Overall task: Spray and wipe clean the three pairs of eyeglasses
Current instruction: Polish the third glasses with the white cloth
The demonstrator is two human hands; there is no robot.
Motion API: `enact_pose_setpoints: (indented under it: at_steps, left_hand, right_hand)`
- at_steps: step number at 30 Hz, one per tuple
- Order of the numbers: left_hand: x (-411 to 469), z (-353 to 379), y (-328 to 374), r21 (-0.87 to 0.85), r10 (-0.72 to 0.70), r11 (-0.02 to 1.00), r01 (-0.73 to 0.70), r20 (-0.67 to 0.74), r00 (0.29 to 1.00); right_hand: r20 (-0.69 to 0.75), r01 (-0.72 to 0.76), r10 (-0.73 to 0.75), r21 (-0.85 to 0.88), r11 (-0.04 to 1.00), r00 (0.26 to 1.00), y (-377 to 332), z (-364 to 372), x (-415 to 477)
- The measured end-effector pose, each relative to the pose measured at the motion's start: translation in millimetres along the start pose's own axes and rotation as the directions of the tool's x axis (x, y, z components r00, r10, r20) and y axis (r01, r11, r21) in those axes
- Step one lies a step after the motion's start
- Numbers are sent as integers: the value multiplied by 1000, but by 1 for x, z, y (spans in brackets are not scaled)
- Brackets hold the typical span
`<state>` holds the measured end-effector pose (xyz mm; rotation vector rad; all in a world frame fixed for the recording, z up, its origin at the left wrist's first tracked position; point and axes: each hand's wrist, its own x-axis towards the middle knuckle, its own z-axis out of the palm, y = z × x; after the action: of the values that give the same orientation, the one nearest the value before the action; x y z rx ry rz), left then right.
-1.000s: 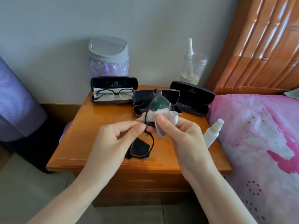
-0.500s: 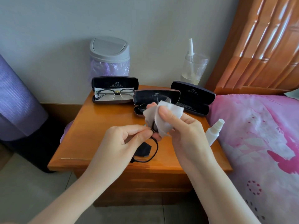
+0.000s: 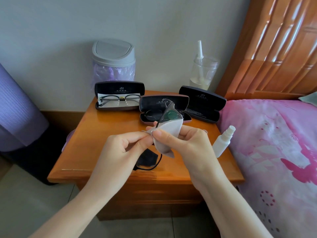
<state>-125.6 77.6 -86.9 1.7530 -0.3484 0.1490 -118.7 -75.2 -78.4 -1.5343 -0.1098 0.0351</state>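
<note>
Head view: the black-framed eyeglasses (image 3: 169,112) hang tilted above the orange wooden counter (image 3: 96,134), one lens at 12 o'clock, the other at 6. The left hand (image 3: 120,152) pinches the frame between the lenses in a narrow grip. The right hand (image 3: 187,143) grips a pale grey cleaning cloth (image 3: 169,133), folded round the upper lens's lower part. A small white spray bottle (image 3: 222,143) lies at 3 o'clock of the hands, at the counter's edge.

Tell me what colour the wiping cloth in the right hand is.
The wiping cloth is pale grey, nearly white; the head view shows it.
</note>
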Motion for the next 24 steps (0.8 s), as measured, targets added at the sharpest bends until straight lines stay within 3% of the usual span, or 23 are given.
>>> enact_pose_setpoints:
  at_steps: [7,18,24]
  left_hand:
    - [1,-4,4,6,-9,1000,9,-15,1000]
    - [3,-7,0,62,-42,997,36,96,995]
    - [4,-8,-2,126,-37,992,25,91,995]
  right_hand:
    - [50,25,-21,-93,995,999,-4,-18,5]
    - [-121,60,-61,-13,998,991,-6,-17,14]
    - [-198,125,-140,-87,988,970,-6,-17,19]
